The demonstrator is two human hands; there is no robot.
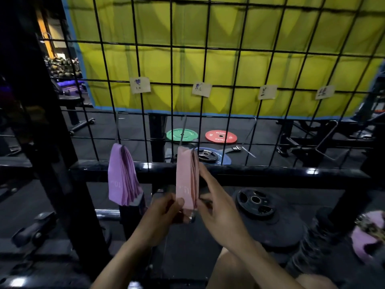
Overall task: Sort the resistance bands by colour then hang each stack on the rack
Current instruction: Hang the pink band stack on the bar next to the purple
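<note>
At far left, past the dark upright post, we see the purple stack [121,176] of bands already hanging from its hook on the wire grid rack [208,65], loose and untouched. Just to its right hangs the pink stack [186,178], the one in hand now: our left hand [164,213] pinches its lower front edge between thumb and curled fingers, while our right hand [216,205] lies along the back of the stack, forefinger stretched up its side and the other fingers loosely bent against it; whether those fingers truly clasp the bands we cannot tell. We judge the step to be seating and squaring the pink stack on its hook [184,130]. The next move seems to call for letting go gently so the bands hang straight, then fetching another colour for the hooks further right, which stand bare under their paper labels [267,92]. At the far right edge something pink and purple [368,234] lies low down, too blurred to name.

Beyond the grid a yellow curtain [229,49] covers the wall. On the dark rubber floor lie a green plate [181,134], a red plate [220,136] and a black plate [255,202] nearer us, with benches and dumbbells in the dim left background
</note>
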